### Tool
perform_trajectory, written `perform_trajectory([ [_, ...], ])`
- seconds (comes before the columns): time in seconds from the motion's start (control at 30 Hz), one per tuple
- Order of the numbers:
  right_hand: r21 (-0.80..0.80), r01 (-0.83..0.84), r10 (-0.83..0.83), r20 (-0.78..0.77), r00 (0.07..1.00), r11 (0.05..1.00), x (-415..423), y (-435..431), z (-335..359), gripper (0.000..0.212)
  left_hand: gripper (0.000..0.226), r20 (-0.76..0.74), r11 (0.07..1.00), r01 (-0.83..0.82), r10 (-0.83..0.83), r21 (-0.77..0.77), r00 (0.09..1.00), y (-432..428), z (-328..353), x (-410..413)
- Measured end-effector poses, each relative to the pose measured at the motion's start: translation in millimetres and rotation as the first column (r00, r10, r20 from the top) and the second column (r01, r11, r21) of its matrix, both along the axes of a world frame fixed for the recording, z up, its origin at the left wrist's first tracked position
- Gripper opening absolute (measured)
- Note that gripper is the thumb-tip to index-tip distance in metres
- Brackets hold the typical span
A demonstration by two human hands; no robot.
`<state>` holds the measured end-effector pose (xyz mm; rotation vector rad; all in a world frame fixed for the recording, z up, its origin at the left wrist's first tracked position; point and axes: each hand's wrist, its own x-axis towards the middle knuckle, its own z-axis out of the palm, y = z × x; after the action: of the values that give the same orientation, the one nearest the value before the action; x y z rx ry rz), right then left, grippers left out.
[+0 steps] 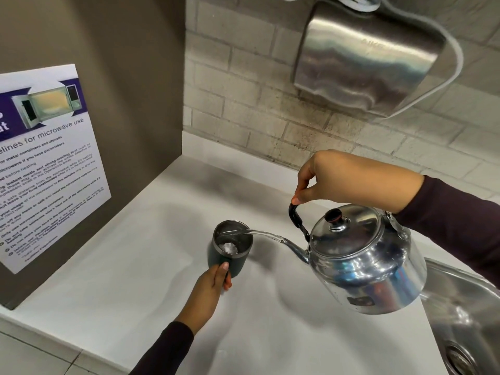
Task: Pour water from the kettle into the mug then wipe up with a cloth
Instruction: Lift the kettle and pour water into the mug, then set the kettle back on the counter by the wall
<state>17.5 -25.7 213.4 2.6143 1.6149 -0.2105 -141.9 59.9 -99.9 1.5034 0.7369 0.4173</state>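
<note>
A shiny steel kettle (370, 263) hangs tilted to the left above the white counter (151, 293). My right hand (349, 180) grips its black handle from above. A thin stream of water (259, 234) runs from the spout into a dark mug (231, 246) with a steel inside, which stands upright on the counter. My left hand (208, 290) holds the mug's near side, thumb on its wall. Some water lies in the mug's bottom. No cloth is in view.
A steel sink (465, 312) with a drain lies at the right edge. A brown panel with a microwave-use poster (46, 163) stands on the left. A metal hand dryer (365, 66) hangs on the brick wall above.
</note>
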Motion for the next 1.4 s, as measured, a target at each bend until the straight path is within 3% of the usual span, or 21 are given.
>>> perform_trajectory([
  [0.5, 0.105, 0.027, -0.023, -0.038, 0.999, 0.994, 11, -17, -14, 0.023, 0.043, -0.015, 0.999, 0.027, -0.027, 0.017, 1.000, 3, 8, -4],
  [0.7, 0.110, 0.159, -0.159, -0.005, 0.987, 0.981, 24, -59, -45, 0.050, 0.027, -0.022, 0.987, -0.076, 0.080, 0.144, 0.997, 7, 18, -10],
  [0.8, 0.161, 0.281, -0.272, -0.076, 0.959, 0.946, 28, -84, -66, 0.065, 0.022, 0.005, 0.961, -0.182, 0.185, 0.210, 0.983, 10, 24, -14],
  [0.93, 0.273, 0.406, -0.377, -0.154, 0.913, 0.872, 31, -107, -88, 0.068, 0.022, 0.036, 0.933, -0.267, 0.266, 0.243, 0.963, 14, 34, -20],
  [1.2, 0.446, 0.505, -0.444, -0.242, 0.863, 0.739, 49, -135, -106, 0.063, 0.029, 0.153, 0.948, -0.186, 0.150, 0.258, 0.977, -4, 64, -7],
  [1.4, 0.478, 0.595, -0.480, -0.352, 0.804, 0.646, 74, -147, -105, 0.054, 0.028, 0.142, 0.963, -0.085, 0.049, 0.256, 0.989, -24, 78, 22],
])
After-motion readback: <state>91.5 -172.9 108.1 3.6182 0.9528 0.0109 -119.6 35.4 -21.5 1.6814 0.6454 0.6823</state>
